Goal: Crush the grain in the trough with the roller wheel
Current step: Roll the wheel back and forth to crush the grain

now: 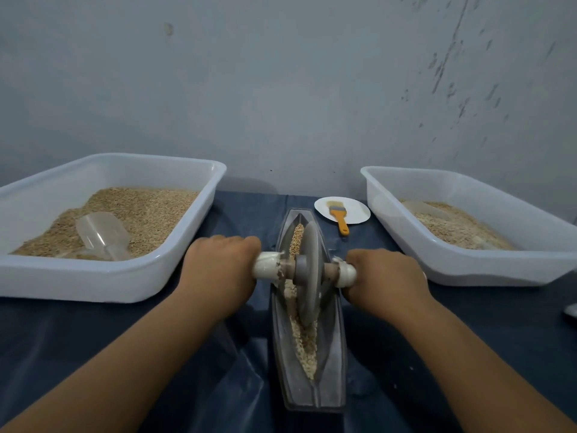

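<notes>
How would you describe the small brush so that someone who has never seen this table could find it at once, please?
Start from the long metal trough in the middle of the dark blue cloth, then look past its far end towards the right-hand white tub. There sits a white paper plate, and the brush lies across it, the only thing here with an orange handle.

The person's bare left hand (218,270) and bare right hand (385,278) carry no glove, ring, watch or band. Both forearms are uncovered from wrist to frame edge, the left one entering from about 8 o'clock and the right one from about 4 o'clock. No sleeve cuff shows on either arm, and the fingernails cannot be made out.
</notes>
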Tool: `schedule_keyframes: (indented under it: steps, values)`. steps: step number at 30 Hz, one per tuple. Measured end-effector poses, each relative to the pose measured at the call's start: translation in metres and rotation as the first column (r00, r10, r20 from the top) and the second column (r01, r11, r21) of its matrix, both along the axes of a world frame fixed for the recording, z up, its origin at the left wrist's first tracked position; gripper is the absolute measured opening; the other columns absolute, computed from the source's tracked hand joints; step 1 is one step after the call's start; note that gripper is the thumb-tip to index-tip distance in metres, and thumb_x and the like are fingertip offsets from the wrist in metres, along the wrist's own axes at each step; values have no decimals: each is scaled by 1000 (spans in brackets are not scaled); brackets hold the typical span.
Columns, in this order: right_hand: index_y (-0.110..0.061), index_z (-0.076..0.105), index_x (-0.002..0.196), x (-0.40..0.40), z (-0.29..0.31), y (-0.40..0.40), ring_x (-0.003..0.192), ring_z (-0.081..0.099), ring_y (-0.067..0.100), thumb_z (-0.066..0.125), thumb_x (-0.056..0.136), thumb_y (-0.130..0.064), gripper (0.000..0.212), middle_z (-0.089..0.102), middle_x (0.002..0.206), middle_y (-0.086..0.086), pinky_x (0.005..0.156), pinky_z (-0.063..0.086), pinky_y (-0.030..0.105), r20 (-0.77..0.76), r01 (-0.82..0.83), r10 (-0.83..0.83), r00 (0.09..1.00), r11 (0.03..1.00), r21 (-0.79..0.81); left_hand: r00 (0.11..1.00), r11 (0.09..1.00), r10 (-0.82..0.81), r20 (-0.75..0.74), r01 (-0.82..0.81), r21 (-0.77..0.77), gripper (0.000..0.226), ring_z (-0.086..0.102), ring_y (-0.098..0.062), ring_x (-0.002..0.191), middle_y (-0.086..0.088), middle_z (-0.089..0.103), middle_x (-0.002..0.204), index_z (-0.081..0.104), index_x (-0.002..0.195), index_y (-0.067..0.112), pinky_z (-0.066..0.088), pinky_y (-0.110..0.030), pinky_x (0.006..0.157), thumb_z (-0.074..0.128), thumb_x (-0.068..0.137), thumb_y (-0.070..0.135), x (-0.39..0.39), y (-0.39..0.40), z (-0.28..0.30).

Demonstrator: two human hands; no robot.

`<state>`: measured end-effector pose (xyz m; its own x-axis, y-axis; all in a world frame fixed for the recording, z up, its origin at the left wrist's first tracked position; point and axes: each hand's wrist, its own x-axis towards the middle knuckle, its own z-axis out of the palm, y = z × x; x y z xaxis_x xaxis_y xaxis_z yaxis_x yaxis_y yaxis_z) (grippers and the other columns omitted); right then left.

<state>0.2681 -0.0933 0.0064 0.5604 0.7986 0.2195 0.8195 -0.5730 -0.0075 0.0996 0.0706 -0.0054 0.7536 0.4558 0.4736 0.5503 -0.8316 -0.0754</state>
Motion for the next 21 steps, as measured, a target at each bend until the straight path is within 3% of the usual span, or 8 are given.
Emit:
schedule_keyframes:
  steps: [3, 5, 7, 9, 11, 14, 18, 21]
  values:
    - [-31, 41, 73, -10, -12, -18, 59, 44, 15, 63, 75, -40, 24, 40, 60, -10, 50, 23, 28, 203, -44, 27, 979, 996, 77, 992, 995, -94, 86, 92, 32, 33, 44, -21, 46, 5, 46, 53, 43, 65, 21, 30, -28, 46, 76, 61, 19, -22, -16, -8]
    - [-30, 35, 63, -19, -19, -30, 46, 34, 16, 74, 56, -33, 41, 28, 52, -9, 47, 8, 24, 356, -148, 82, 931, 976, 162, 984, 991, -128, 121, 123, 50, 39, 38, -21, 41, 4, 41, 48, 42, 60, 19, 23, -25, 44, 79, 50, 13, -34, -23, -12]
    - [-28, 35, 59, -20, -19, -31, 41, 31, 17, 80, 46, -26, 47, 24, 51, -11, 48, 7, 22, 351, -177, 92, 932, 960, 218, 986, 992, -120, 119, 114, 59, 40, 36, -20, 40, 3, 40, 48, 41, 59, 19, 21, -25, 44, 79, 48, 12, -37, -23, -13]
    - [-29, 42, 64, -13, -18, -22, 47, 42, 17, 76, 60, -30, 34, 35, 53, -10, 46, 15, 24, 298, -129, 72, 952, 976, 176, 991, 994, -103, 90, 99, 49, 37, 40, -23, 42, 2, 43, 49, 43, 60, 18, 26, -27, 44, 78, 53, 13, -27, -17, -9]
    - [-30, 48, 78, -3, -14, -9, 63, 49, 17, 63, 79, -37, 16, 49, 67, -9, 50, 26, 28, 150, -31, 17, 988, 995, 95, 997, 997, -62, 53, 59, 57, 29, 48, -23, 52, 4, 47, 57, 43, 67, 21, 35, -30, 50, 72, 67, 20, -10, -11, -3]
    - [-30, 49, 85, 2, -15, 1, 69, 49, 17, 57, 84, -36, 10, 55, 75, -9, 55, 29, 30, 54, 29, -33, 998, 996, 82, 1000, 999, -9, 0, 9, 43, 21, 50, -19, 67, 7, 44, 68, 38, 77, 28, 38, -30, 62, 58, 83, 32, 6, -3, 5]
    - [-26, 35, 65, -15, -26, -23, 49, 33, 18, 73, 67, -26, 38, 28, 54, -10, 47, 13, 27, 258, -43, -17, 966, 974, 223, 994, 995, -82, 71, 79, 54, 32, 43, -20, 50, 5, 45, 56, 43, 67, 22, 33, -29, 49, 75, 64, 21, -20, -20, -2]
    - [-27, 26, 68, -26, -30, -37, 51, 26, 17, 78, 57, -26, 52, 25, 59, -10, 53, 15, 29, 373, -185, 52, 926, 926, 329, 987, 995, -95, 126, 91, 39, 37, 36, -20, 42, 4, 41, 50, 41, 62, 20, 21, -25, 46, 77, 52, 16, -40, -29, -13]
